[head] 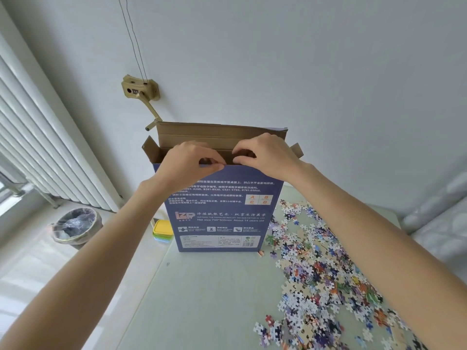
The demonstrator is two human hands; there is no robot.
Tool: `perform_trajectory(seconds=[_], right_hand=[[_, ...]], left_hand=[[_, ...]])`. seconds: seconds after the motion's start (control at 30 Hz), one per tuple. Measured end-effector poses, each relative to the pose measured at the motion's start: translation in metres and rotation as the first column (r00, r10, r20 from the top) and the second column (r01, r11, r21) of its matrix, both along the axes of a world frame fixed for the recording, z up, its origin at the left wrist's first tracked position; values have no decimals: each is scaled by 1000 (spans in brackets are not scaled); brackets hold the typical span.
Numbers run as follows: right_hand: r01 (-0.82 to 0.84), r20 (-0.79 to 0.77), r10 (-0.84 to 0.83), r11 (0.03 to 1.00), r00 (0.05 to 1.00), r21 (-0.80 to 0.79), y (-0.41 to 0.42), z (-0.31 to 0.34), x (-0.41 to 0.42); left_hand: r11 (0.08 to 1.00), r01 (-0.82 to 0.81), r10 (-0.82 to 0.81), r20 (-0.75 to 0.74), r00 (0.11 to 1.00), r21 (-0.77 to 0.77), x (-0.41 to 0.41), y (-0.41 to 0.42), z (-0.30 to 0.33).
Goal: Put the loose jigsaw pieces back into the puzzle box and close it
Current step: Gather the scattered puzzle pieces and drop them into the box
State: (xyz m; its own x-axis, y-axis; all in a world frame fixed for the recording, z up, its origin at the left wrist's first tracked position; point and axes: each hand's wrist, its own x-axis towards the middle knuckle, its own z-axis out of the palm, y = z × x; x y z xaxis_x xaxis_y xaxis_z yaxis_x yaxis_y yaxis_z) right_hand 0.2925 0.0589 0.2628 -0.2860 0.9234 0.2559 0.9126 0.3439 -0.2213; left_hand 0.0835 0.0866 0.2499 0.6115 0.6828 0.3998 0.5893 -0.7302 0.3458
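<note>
1. I see the puzzle box [222,210] standing upright on the table [202,294], top flaps open (brown inside showing).
2. My left hand [188,160] pinches the near top edge; my right hand [265,154] grips that same edge just beside it.
3. Loose jigsaw pieces [326,281] lie scattered right of the box, well below both hands.
</note>
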Motion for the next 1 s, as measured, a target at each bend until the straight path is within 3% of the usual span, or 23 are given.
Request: perform_trajectory(seconds=[0.13,0.2,0.27,0.33,0.4,0.57,0.63,0.73,0.87,1.0], right_hand=[[55,-56,-53,998,997,44,-14,1,-3],[62,-120,-46,989,992,131,-33,-1,-1],[48,-71,-28,953,997,299,-62,-10,3],[46,-9,-47,901,999,432,-93,-30,12],[73,-6,-79,892,997,447,-121,-58,27],[249,-90,-238,958,967,139,-186,-139,69],[327,-85,-331,943,940,-56,-207,-166,86],[428,-19,-466,828,885,-363,-234,-208,115],[492,58,-565,659,823,-570,-252,-259,146],[491,137,-567,537,812,-686,-261,-293,143]], left_hand=[[988,-41,40,10,999,147,1,-7,-1],[940,-129,100,106,989,317,3,-19,-4],[888,-209,111,250,962,409,7,-37,-13],[882,-206,72,311,948,423,14,-57,-33],[913,-147,23,312,950,380,24,-75,-61],[999,41,-43,202,978,11,70,-113,-136],[974,88,-70,94,993,-209,91,-122,-166],[884,79,-144,-107,984,-461,125,-129,-209],[815,-37,-244,-400,883,-579,164,-138,-254],[802,-122,-223,-483,847,-584,191,-136,-281]])
